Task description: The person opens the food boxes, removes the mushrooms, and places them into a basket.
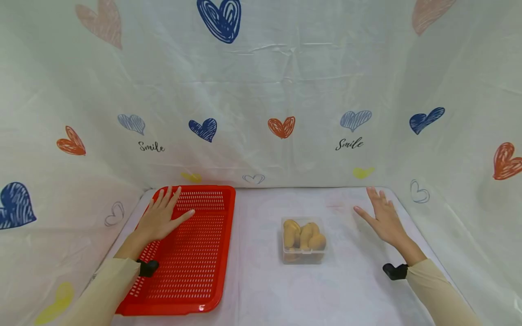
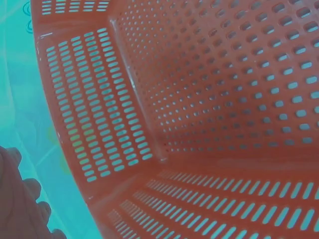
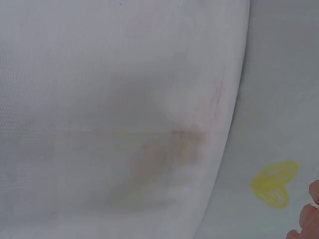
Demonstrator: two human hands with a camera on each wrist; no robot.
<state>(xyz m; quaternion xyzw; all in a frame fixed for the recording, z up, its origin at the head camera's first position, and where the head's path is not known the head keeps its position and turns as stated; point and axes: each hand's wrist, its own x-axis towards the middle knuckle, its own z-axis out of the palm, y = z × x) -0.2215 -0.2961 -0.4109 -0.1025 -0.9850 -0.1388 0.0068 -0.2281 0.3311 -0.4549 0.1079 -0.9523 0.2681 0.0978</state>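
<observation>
My left hand (image 1: 160, 218) hovers over the left part of a red slotted plastic basket (image 1: 195, 253), fingers spread and straight, holding nothing. In the left wrist view the basket's slotted walls (image 2: 94, 109) fill most of the picture, with fingertips (image 2: 32, 188) at the lower left edge. My right hand (image 1: 385, 219) is held over the right side of the table, fingers straight and thumb apart, also holding nothing. Between the hands stands a small clear plastic box (image 1: 303, 258) with several yellow-brown, rounded, elongated pieces (image 1: 306, 235) in it. Right fingertips (image 3: 310, 216) show at the corner of the right wrist view.
A white cloth covers the table (image 1: 261, 290). Behind it and at both sides hangs a white curtain (image 1: 253, 90) printed with hearts and the word "Smile". Each wrist wears a black strap with a small camera, the right one (image 1: 394, 271) just below the sleeve's end.
</observation>
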